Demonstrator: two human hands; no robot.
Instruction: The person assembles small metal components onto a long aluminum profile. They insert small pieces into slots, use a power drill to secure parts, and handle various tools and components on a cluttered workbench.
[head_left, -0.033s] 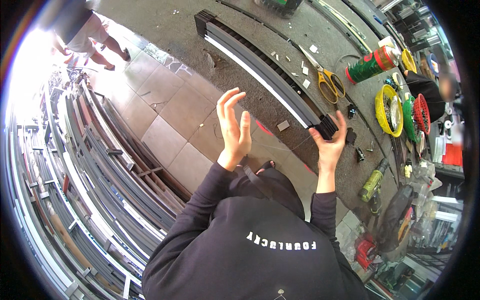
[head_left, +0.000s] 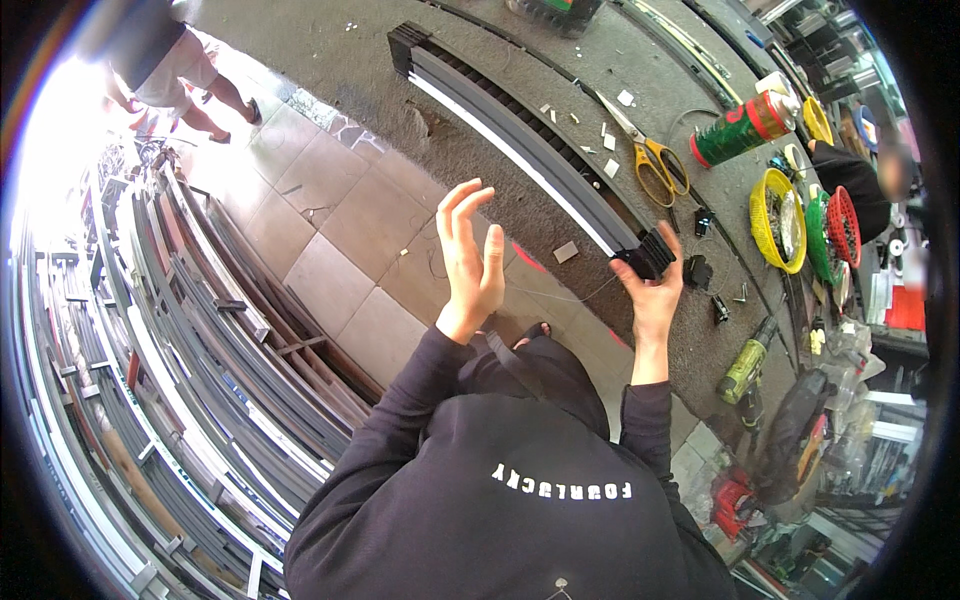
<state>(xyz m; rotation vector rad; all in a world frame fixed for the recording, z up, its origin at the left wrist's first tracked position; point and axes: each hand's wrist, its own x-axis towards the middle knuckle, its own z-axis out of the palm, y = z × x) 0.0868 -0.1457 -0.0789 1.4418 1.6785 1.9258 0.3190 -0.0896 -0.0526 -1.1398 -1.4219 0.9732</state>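
A long dark grey frame bar [head_left: 510, 145] lies diagonally on the worktop. It has a white strip along its near edge, a ribbed black strip along its far side and black blocks at both ends. My right hand [head_left: 655, 300] is at the near-right end, thumb and fingers on either side of the end block [head_left: 648, 257]. Raised over the tiled floor, my left hand [head_left: 470, 270] is open, fingers apart and slightly curled. A thin thread [head_left: 565, 298] runs from near the left hand towards the bar's end; whether that hand touches it I cannot tell.
Beyond the bar lie yellow-handled scissors [head_left: 658, 170], a green-and-red spray can [head_left: 740, 130] and white scraps. Small-parts baskets [head_left: 778, 222] and a green power drill [head_left: 748, 362] are to the right. Long metal profiles [head_left: 190, 330] fill the left. A person [head_left: 175, 75] stands far left.
My right hand has shifted slightly left, closer in around the bar's end block. The left hand is almost still, and the bar has hardly moved.
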